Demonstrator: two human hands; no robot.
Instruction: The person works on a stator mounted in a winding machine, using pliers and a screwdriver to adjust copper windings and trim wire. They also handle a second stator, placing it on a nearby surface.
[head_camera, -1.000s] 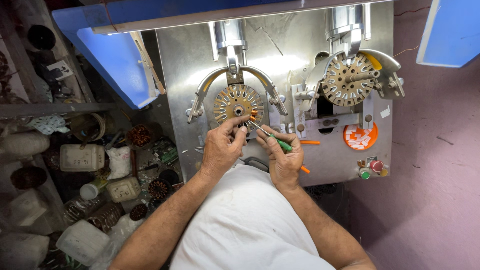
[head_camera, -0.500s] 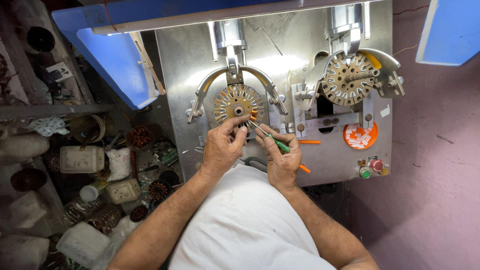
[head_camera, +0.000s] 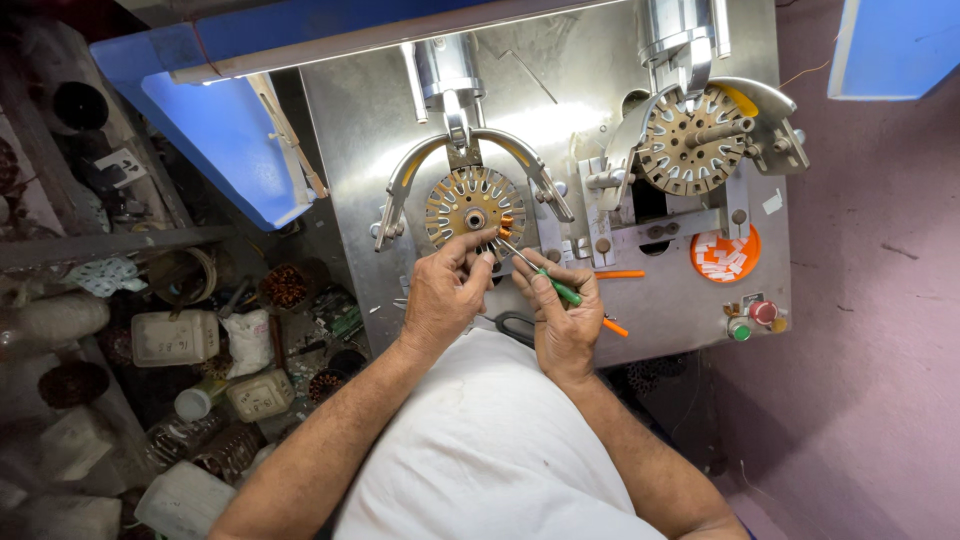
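You have two slotted round stators on the machine panel (head_camera: 540, 120): one (head_camera: 473, 207) near its middle, one (head_camera: 692, 143) toward its right edge. Two hands work there, your left hand (head_camera: 443, 293) and right hand (head_camera: 562, 318). Near the lower right corner sit two push buttons, one red (head_camera: 763, 311), one green (head_camera: 739, 329).

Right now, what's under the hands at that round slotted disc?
The left hand covers the round slotted disc's lower edge; the right hand holds a green-handled tool against it. Black scissor handles show below; their blades are hidden.
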